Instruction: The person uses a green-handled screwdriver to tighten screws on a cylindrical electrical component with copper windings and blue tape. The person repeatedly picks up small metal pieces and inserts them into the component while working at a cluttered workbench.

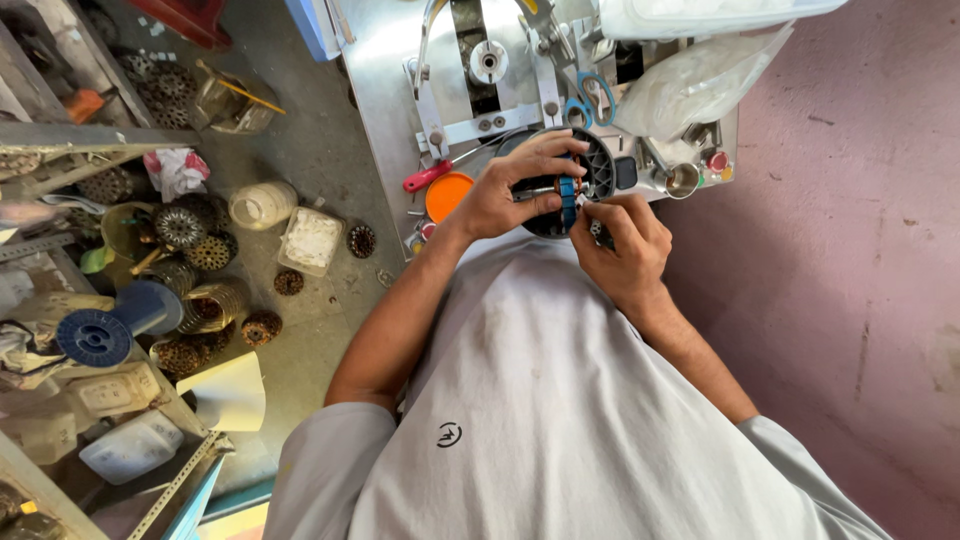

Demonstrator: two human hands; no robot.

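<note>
Your left hand point(505, 190) is clamped on a small blue-and-copper wound part point(566, 192), fingers curled over its top, while your right hand point(622, 237) pinches its lower edge. That part sits over the black round tray point(603, 172) on the metal counter point(385, 60). Left of the tray lie an orange lid point(446, 194) and a red-handled screwdriver point(430, 175); blue-handled scissors point(590, 97) lie just beyond it.

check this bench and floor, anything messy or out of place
Yes: wound coil parts lie scattered on the floor among jars, not stacked. At the bench, both hands hold a small blue-capped part; nothing there looks askew.
</note>
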